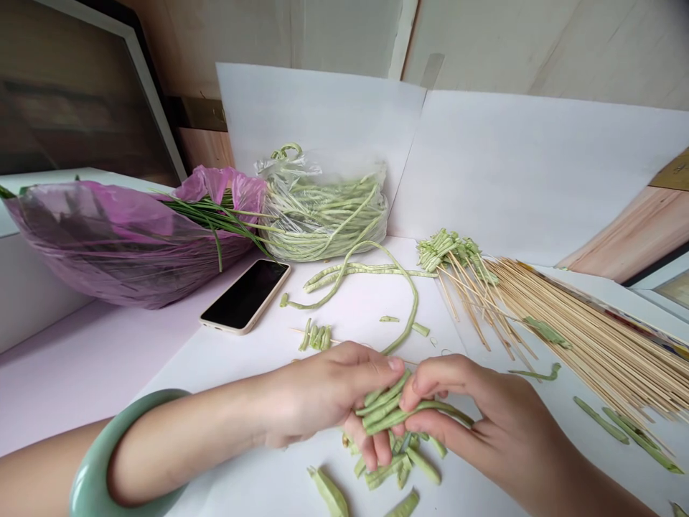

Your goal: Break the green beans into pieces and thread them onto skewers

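Beans (388, 408) in short lengths are pinched together between the left hand (323, 395) and the right hand (484, 424), a little above white paper (355, 316). Fingers of both hands are closed firmly on them, and the two hands touch. Other cut pieces (392, 463) lie on the paper just under the hands. A jade bangle (91, 459) sits on the left wrist. Bamboo skewers (581, 337) lie to the right, and a clear plastic bag (323, 215) of long beans stands behind, near a phone (245, 296).
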